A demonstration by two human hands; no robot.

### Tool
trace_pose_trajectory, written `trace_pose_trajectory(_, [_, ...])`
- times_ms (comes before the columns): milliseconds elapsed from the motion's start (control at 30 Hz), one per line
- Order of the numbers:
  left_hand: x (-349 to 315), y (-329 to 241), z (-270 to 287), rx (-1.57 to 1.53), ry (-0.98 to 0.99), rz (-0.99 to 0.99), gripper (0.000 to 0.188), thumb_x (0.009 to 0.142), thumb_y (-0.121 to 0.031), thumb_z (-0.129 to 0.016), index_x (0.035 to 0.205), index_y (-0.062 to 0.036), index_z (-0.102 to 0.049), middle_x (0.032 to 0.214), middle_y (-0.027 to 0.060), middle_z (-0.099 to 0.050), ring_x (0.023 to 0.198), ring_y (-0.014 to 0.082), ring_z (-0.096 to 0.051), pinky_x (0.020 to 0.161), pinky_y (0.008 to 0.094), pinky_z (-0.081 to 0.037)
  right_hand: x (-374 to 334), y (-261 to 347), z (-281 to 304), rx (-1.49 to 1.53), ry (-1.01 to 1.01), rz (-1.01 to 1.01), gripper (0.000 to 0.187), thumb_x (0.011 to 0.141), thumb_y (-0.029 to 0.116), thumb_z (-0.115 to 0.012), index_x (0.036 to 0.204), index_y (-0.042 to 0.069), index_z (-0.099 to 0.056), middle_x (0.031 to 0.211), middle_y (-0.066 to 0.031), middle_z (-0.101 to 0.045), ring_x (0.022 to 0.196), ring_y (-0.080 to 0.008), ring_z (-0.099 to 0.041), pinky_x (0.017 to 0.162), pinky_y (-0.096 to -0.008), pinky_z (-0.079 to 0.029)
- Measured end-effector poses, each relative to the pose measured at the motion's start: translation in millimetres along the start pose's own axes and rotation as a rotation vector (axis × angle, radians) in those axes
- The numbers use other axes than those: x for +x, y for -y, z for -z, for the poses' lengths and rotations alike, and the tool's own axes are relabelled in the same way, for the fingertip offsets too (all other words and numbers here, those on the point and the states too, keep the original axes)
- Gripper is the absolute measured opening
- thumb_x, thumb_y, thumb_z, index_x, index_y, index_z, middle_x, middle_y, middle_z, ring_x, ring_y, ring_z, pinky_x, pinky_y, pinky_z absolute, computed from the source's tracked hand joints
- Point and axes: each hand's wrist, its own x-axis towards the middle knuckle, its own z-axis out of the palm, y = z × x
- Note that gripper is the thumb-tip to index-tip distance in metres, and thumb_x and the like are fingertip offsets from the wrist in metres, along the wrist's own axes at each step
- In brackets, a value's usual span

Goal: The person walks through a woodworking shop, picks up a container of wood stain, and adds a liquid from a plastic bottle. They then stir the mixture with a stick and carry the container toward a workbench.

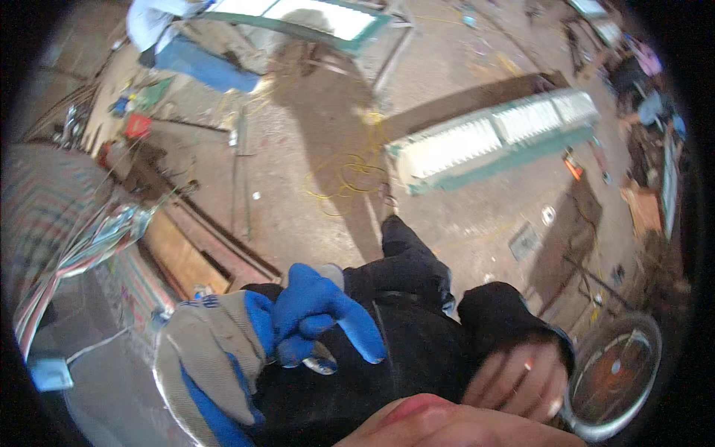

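At lower left, my left hand (316, 316) is in front of my dark clothing, in a grey-and-blue work glove (212, 335). Its blue fingers look bent and crossed over one another. A small pale, shiny piece (320, 361) shows beneath them; what it belongs to is hidden. Whether the bunched grey and blue fabric is one glove or two, I cannot tell. My right hand (518, 380) is bare, comes out of a black sleeve and is smeared by motion. Nothing can be made out in it. Right beside it stands a round fan (614, 376) with a metal rim.
Ahead on the floor lies a long green-edged frame with white panels (491, 141). Yellow cable (354, 175) loops beside it, and an orange-handled tool (572, 165) lies to its right. A person in blue trousers (201, 63) bends by another green frame (298, 18). Striped sheeting (56, 194) covers something at left.
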Motion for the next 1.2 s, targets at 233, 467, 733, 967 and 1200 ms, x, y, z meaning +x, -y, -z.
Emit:
trace_pose_trajectory(233, [74,-29,92,0.009,0.243,-0.622,0.048,0.095,-0.045,-0.049,0.095,-0.0021,-0.071,0.097,0.0132,-0.068,0.087,0.0257,-0.062,0.080,0.0351,-0.046,82,45,116,0.060,0.310,-0.074,0.025,0.095,0.028,-0.051,0.113,0.014,-0.040,0.117,-0.0101,-0.041,0.095,-0.0303,-0.054,0.077,-0.0464,-0.045])
trace_pose_trajectory(467, [145,-40,172,-0.610,-0.435,-1.056,0.035,0.089,-0.034,-0.067,0.099,-0.0006,-0.064,0.083,0.0082,-0.060,0.063,0.0126,-0.054,0.061,0.0253,-0.047,130,38,223,0.072,0.271,-0.128,0.032,0.095,0.031,-0.052,0.119,0.015,-0.038,0.121,-0.0107,-0.038,0.099,-0.0320,-0.051,0.079,-0.0480,-0.044])
trace_pose_trajectory(733, [197,-87,328,-0.657,-0.759,-0.785,0.032,0.096,-0.040,-0.054,0.095,-0.0078,-0.054,0.069,-0.0034,-0.045,0.050,0.0066,-0.040,0.046,0.0214,-0.032,231,-29,323,-0.070,0.142,-0.141,0.024,0.096,0.029,-0.053,0.111,0.012,-0.046,0.109,-0.0103,-0.043,0.089,-0.0294,-0.051,0.072,-0.0444,-0.044])
trace_pose_trajectory(967, [212,-160,472,-0.659,-0.851,-0.689,0.034,0.094,-0.038,-0.058,0.103,-0.0048,-0.060,0.081,-0.0022,-0.052,0.068,0.0062,-0.048,0.054,0.0200,-0.038,341,-85,407,-0.128,-0.051,-0.214,0.019,0.097,0.028,-0.053,0.104,0.010,-0.053,0.098,-0.0099,-0.047,0.080,-0.0271,-0.051,0.066,-0.0412,-0.043])
trace_pose_trajectory(1200, [210,-170,575,-0.742,-0.876,-0.713,0.031,0.096,-0.032,-0.054,0.108,-0.0041,-0.058,0.081,-0.0011,-0.054,0.067,0.0067,-0.050,0.055,0.0194,-0.040,414,-115,457,-0.095,-0.258,-0.308,0.019,0.097,0.026,-0.054,0.097,0.008,-0.060,0.088,-0.0095,-0.051,0.071,-0.0248,-0.050,0.061,-0.0381,-0.043])
